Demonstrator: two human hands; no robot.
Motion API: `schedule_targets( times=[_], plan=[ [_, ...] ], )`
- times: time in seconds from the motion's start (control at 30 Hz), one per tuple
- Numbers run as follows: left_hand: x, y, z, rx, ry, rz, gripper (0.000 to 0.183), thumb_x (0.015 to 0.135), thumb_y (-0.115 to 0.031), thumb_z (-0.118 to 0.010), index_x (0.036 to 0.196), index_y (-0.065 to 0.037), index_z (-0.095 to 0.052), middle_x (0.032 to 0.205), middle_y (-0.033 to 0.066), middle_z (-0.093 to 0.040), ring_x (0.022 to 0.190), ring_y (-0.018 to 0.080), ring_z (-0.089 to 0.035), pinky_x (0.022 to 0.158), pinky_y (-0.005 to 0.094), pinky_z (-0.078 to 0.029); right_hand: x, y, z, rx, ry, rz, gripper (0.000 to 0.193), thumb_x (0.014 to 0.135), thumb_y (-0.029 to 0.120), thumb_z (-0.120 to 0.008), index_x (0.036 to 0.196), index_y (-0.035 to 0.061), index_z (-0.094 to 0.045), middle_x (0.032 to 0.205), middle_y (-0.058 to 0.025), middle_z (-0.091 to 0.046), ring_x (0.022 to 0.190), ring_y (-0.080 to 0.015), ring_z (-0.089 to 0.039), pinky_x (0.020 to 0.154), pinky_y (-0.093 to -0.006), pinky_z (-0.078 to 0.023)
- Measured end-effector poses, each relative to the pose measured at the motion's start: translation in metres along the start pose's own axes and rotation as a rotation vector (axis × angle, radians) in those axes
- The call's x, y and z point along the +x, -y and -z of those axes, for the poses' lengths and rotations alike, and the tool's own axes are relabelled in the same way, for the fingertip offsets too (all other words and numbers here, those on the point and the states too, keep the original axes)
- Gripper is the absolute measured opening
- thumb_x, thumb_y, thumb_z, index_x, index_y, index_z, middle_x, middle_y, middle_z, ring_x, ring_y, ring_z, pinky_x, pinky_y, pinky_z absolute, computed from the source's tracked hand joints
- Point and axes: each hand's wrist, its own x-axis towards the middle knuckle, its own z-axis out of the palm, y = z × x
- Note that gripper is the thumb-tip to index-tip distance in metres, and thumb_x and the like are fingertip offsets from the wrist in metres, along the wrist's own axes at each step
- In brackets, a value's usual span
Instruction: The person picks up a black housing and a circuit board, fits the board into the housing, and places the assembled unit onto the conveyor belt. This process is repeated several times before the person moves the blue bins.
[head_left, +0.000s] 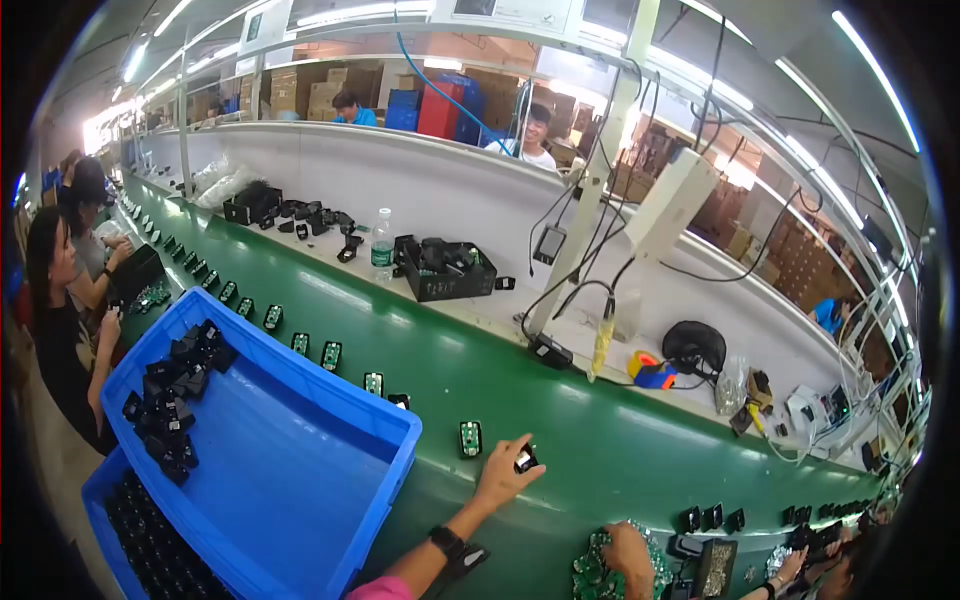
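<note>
A small black casing sits pinched in the left hand over the green tabletop, its long axis hard to judge. Rightward and nearer the body, the right hand rests among green circuit boards; I can't tell its grip.

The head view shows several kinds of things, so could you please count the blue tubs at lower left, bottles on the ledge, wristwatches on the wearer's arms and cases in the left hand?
Blue plastic tubs: 2
Clear plastic bottle: 1
Dark wristwatch: 1
Small black case in the left hand: 1
Total: 5
</note>
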Motion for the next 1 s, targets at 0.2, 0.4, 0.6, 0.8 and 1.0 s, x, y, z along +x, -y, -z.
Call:
schedule_targets(
  times=[0.2, 0.4, 0.6, 0.8, 1.0],
  plan=[
    [-0.034, -0.01, 0.003, -1.404, 0.351, 0.486, 0.046, 0.095, -0.022, -0.061, 0.138, -0.01, -0.052, 0.105, 0.0011, -0.06, 0.092, 0.0139, -0.062, 0.073, 0.0242, -0.05, 0.003, 0.02, 0.025, -0.004, -0.031, 0.04, 0.028, 0.073, 0.011, -0.065, 0.1, 0.0066, -0.071, 0.1, -0.0208, -0.061, 0.094, -0.0409, -0.062, 0.084, -0.0466, -0.052],
    [-0.047, -0.013, -0.007, -1.668, 0.524, 0.596, 0.039, 0.1, -0.022, -0.056, 0.136, -0.008, -0.053, 0.104, -0.0013, -0.059, 0.093, 0.0107, -0.064, 0.067, 0.0208, -0.05, 0.0, 0.01, 0.025, -0.013, -0.134, 0.122, 0.027, 0.074, 0.014, -0.07, 0.1, 0.0058, -0.069, 0.086, -0.0183, -0.061, 0.087, -0.0407, -0.061, 0.079, -0.0475, -0.051],
    [-0.05, -0.019, -0.006, -1.496, 0.493, 0.582, 0.036, 0.104, -0.03, -0.049, 0.129, -0.006, -0.057, 0.096, 0.0006, -0.058, 0.084, 0.007, -0.06, 0.059, 0.0205, -0.043, -0.007, 0.062, 0.034, 0.847, -0.308, -0.108, 0.018, 0.09, 0.01, -0.064, 0.103, -0.0007, -0.059, 0.07, -0.0079, -0.061, 0.051, -0.0194, -0.057, 0.047, -0.0296, -0.046],
    [-0.052, -0.03, -0.009, -1.056, 0.558, 0.366, 0.036, 0.103, -0.034, -0.047, 0.124, -0.008, -0.062, 0.094, 0.0009, -0.05, 0.077, 0.0072, -0.049, 0.064, 0.0207, -0.041, -0.005, 0.111, 0.035, 0.7, -0.404, -0.011, 0.034, 0.096, 0.016, -0.055, 0.126, 0.0005, -0.059, 0.099, -0.0182, -0.069, 0.082, -0.0293, -0.067, 0.07, -0.0395, -0.051],
    [-0.066, -0.015, -0.04, -0.658, 0.401, -0.074, 0.028, 0.099, -0.021, -0.052, 0.116, 0.0, -0.061, 0.111, 0.013, -0.052, 0.093, 0.0246, -0.057, 0.08, 0.0323, -0.047, 0.018, 0.125, 0.019, 1.62, -0.159, -0.219, 0.019, 0.093, 0.005, -0.06, 0.112, 0.0007, -0.055, 0.068, -0.0062, -0.06, 0.046, -0.0095, -0.05, 0.04, -0.0218, -0.037]
  ],
)
